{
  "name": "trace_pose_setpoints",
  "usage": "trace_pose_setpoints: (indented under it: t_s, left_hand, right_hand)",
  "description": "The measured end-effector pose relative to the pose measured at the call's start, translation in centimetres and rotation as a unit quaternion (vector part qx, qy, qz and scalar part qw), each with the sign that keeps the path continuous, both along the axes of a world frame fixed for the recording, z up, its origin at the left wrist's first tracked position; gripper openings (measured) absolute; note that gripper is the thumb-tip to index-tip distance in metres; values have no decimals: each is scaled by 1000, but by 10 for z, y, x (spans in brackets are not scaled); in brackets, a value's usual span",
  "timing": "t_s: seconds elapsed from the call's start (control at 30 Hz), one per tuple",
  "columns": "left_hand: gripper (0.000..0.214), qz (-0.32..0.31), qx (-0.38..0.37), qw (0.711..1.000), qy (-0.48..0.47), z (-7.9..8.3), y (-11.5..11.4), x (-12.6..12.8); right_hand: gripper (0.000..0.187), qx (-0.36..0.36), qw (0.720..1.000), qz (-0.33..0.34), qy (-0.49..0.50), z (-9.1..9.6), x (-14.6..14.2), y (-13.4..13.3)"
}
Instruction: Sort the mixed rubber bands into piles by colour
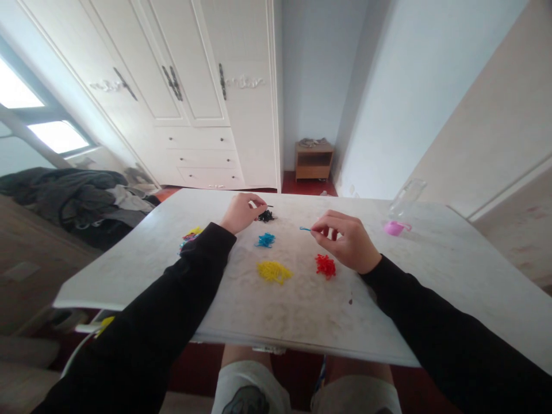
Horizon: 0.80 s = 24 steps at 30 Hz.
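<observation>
Small piles of tiny coloured bands lie on a white table (302,310). My left hand (241,211) pinches a black band above the black pile (265,216). My right hand (347,240) pinches a blue band (305,229), held to the right of the blue pile (265,240). A yellow pile (274,271) and a red pile (325,265) lie nearer to me, the red one just under my right wrist. A mixed-colour pile (190,236) shows beside my left forearm, partly hidden by the sleeve.
A clear bottle (405,198) lies at the table's far right with its pink cap (394,228) next to it. White wardrobes (190,86) stand behind, a small wooden cabinet (314,159) in the corner, and dark clothes (73,198) heaped at left.
</observation>
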<state>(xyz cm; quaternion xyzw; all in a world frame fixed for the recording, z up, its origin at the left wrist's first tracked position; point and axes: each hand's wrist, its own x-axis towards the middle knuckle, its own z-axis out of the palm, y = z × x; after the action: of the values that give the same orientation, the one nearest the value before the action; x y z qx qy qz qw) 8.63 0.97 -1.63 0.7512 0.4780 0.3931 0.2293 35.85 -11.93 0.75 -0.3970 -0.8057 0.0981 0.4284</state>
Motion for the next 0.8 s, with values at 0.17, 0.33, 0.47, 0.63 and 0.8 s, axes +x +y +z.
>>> trace_pose_setpoints:
  t_s: [0.17,0.33,0.47,0.63,0.8]
  left_hand:
    - [16,-15,12,999,41,-6,-3,5]
    - [23,-16,24,999,42,2,-13,12]
    - [22,-113,27,993,11,8,-29,20]
    - [30,-279,31,960,3,11,-53,34]
    - [20,-278,54,959,8,10,-64,46]
  right_hand:
    - [11,6,1000,5,-5,1,2,0]
    - [10,-1,1000,3,-11,0,2,0]
    - [10,0,1000,-2,-19,0,3,1]
    - [9,-1,1000,-5,-22,0,2,1]
    - [10,-14,1000,5,-28,-1,1,2]
